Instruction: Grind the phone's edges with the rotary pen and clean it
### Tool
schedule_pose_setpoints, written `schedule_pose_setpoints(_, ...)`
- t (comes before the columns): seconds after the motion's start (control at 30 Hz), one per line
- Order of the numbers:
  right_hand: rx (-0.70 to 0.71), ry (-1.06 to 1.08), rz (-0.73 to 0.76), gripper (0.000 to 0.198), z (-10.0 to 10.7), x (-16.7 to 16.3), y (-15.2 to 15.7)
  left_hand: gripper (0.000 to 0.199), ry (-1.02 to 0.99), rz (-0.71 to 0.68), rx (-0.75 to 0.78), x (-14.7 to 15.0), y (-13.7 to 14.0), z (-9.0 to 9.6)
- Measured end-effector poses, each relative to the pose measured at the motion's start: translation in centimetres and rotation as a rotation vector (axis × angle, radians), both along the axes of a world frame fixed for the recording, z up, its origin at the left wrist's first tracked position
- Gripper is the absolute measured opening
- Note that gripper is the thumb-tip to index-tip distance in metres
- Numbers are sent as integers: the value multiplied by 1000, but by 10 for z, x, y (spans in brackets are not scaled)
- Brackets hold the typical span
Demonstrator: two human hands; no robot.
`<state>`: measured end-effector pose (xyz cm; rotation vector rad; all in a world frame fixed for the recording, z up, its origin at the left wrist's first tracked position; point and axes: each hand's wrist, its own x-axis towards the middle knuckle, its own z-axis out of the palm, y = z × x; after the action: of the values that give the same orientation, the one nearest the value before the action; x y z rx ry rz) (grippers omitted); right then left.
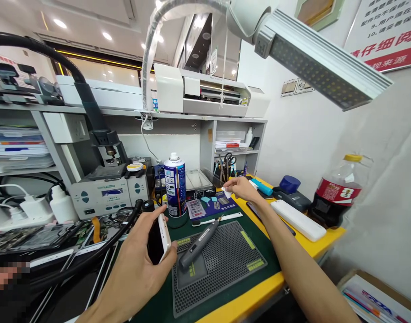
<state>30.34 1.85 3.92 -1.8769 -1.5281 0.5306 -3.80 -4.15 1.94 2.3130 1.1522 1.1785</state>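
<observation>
My left hand (138, 258) grips a smartphone (160, 238) by its edges, tilted, with a dark face and a pale rim showing. Farther back on the right, my right hand (242, 188) has its fingers pinched on a small white piece (226, 193), perhaps tissue; its exact kind is unclear. That hand is just in front of a holder with scissors (229, 159) and other tools. A grey pen-shaped electric tool (199, 244) lies across the perforated grey mat (225, 260). Behind it rests a thin white brush-like tool (219, 219).
A blue spray can (174, 186) stands behind the mat. At right are a white power bank-like block (298, 220) and a cola bottle (336, 193). A black hose (101, 249) crosses phone parts at left. A lamp (323, 58) hangs overhead.
</observation>
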Motion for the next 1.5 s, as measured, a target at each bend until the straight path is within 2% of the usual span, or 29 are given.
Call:
schedule_pose_setpoints(0.13, -12, -46, 128, 30, -9, -19, 3, 52, -16, 23, -34, 1, -2, 0)
schedule_pose_setpoints(0.33, 67, -130, 254, 28, -19, -47, 3, 56, -17, 1, -92, 1, 1, 0)
schedule_pose_setpoints(0.5, 103, -212, 295, 27, -9, -46, -5, 52, -17, -9, -98, 6, -5, 3)
schedule_pose_setpoints(0.7, -12, -314, 564, 24, 13, -50, -29, 53, 5, -52, -94, 2, -4, 2)
schedule_pose_setpoints(0.8, -46, -381, 687, 32, 13, -63, -39, 54, 21, -58, -86, 0, -2, 2)
schedule_pose_setpoints(0.93, -13, -445, 770, 32, 1, -81, -46, 54, 22, -62, -79, 1, -3, 3)
schedule_pose_setpoints(1.03, 27, -436, 766, 25, -3, -85, -49, 57, 4, -30, -100, 3, -4, 3)
schedule_pose_setpoints(1.1, 67, -388, 730, 20, 3, -81, -52, 57, 1, -14, -104, 4, -5, 3)
schedule_pose_setpoints(1.27, 270, -109, 490, 17, 29, -63, -60, 58, 77, -10, -119, 3, -7, 3)
schedule_pose_setpoints(1.37, 444, 151, 342, 20, 35, -71, -61, 64, 164, -85, -128, 2, -9, 2)
schedule_pose_setpoints(1.5, 593, 422, 262, 21, 23, -102, -67, 68, 292, -222, -152, 8, -14, -1)
